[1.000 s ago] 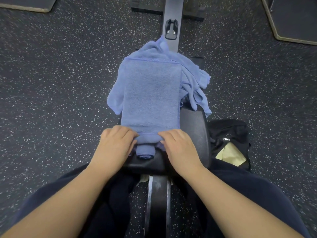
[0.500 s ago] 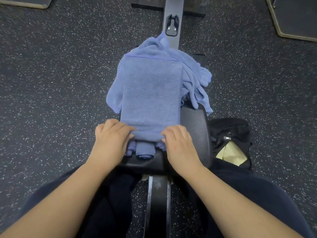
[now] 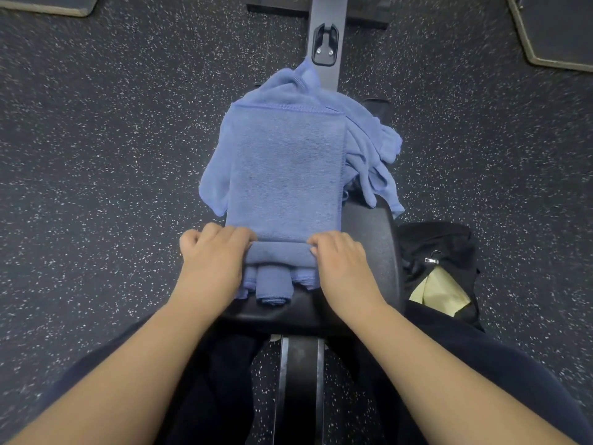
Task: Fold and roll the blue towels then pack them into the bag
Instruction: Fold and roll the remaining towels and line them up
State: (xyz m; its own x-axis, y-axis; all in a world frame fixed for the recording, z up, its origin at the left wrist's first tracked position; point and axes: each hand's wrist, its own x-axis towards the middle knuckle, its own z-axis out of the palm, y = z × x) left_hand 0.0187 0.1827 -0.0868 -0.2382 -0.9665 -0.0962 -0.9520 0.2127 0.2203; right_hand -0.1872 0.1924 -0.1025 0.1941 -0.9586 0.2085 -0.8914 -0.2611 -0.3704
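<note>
A folded blue towel (image 3: 285, 175) is lying flat along the black padded counter (image 3: 369, 229), its near end turned up into a short roll (image 3: 279, 254) at about 6 o'clock of the flat part. The left hand (image 3: 213, 261) is curling its fingers over the roll's left end, and the right hand (image 3: 341, 261) is gripping the right end the same way — both are grasping the towel, knuckles up. A smaller rolled towel (image 3: 272, 285) is sticking out from under the roll toward the person, resting on the counter's near edge between the two wrists.

Beyond the folded towel, from 12 to 2 o'clock, a loose heap of blue towels (image 3: 369, 146) is draping over the counter's far end and spilling down its right side. At 4 o'clock of the hands a black bag (image 3: 439, 248) is sitting on the speckled floor (image 3: 112, 155) just beside the counter — open, with something pale yellow (image 3: 438, 293) showing inside. A grey rail (image 3: 327, 24) is running away at 12 o'clock.
</note>
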